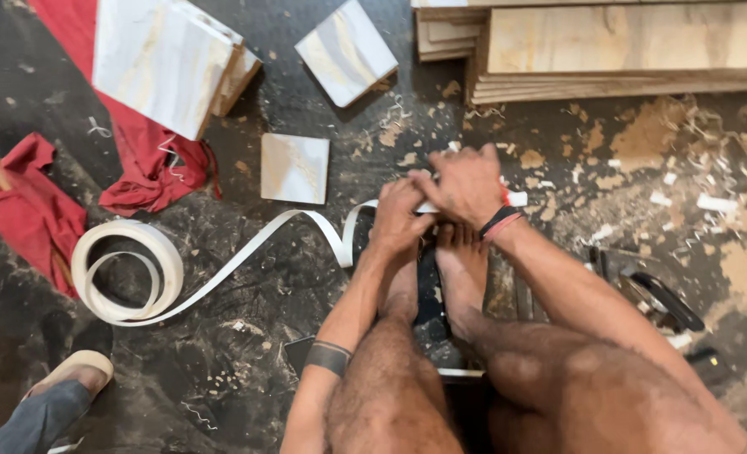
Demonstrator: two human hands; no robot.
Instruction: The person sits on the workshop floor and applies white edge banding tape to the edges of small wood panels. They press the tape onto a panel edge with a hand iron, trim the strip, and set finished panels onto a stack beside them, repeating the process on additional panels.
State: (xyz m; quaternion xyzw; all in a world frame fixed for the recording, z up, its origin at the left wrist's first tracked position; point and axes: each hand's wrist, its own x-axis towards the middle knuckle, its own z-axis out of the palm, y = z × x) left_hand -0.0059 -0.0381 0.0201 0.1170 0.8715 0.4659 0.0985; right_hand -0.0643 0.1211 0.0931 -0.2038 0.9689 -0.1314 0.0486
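My left hand (pixel 396 220) and right hand (pixel 468 187) both pinching white tape (pixel 247 245); coil trails left across floor (pixel 247 361).

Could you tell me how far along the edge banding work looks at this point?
Done: three laminated panels lie cut on the floor, such as the small square panel. In hand: the left hand and right hand press the white edge strip onto a piece gripped between the feet. Left: much strip sits in the coil, and stacked boards wait.
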